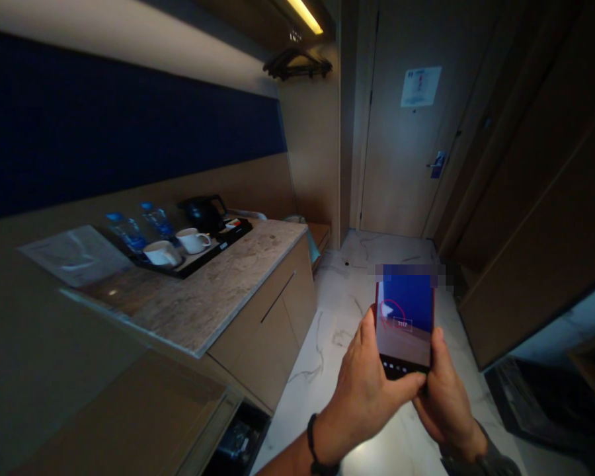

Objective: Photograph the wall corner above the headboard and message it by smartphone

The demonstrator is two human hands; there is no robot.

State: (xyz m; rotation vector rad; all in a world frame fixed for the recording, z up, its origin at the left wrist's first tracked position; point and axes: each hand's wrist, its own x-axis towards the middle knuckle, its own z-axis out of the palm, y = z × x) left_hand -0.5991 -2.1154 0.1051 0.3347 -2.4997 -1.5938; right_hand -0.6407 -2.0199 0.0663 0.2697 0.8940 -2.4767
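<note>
A smartphone [406, 320] is held upright between both hands, its lit screen facing me. The screen shows a blue and pale picture with a red hand-drawn circle and a small box reading 1117. My left hand [364, 383] grips the phone's left edge, its thumb lying along the bottom edge. On the other side, my right hand [443, 390] wraps round the lower right edge and corner. A dark bracelet is on the left wrist and a dark band on the right. Some fingers are hidden behind the phone.
Left, a stone-topped counter [238, 277] bears a black tray [198, 264] with white cups [194, 240], water bottles [156, 218] and a black kettle [201, 213]. Hangers [297, 65] hang beyond. A closed door [401, 165] stands at the end of the marble floor [337, 330].
</note>
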